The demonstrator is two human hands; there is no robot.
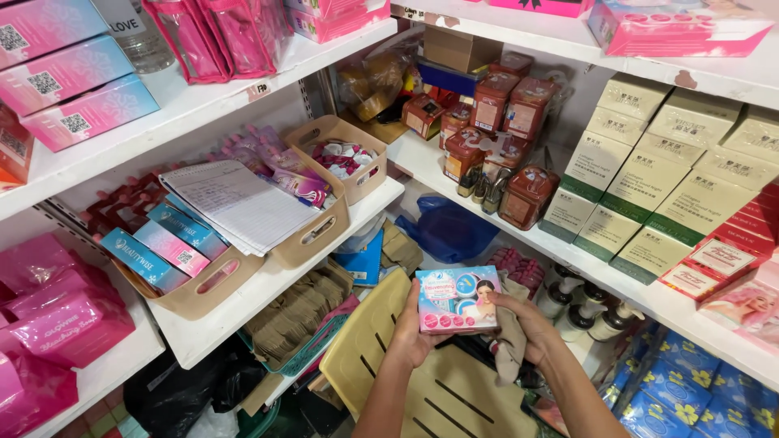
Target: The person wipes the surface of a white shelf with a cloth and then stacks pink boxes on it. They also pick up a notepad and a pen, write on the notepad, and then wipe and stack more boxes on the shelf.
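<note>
Stockroom corner, white shelves (243,304) on both sides, packed with cartons. Beyond our fingertips: beige baskets (320,231) with a lined notebook (239,203) laid across them, seemingly for stock notes. Beneath our hands, a beige plastic stool (438,397). Between both sets of fingers: a small pink-and-blue cosmetics box (457,299), face up for reading, left hand (408,328) and right hand (527,324) clasping its ends; a beige cloth (510,349) is tucked under the right fingers.

lined notepad (239,203), beige baskets (312,235), possibly tins (527,195)
</note>
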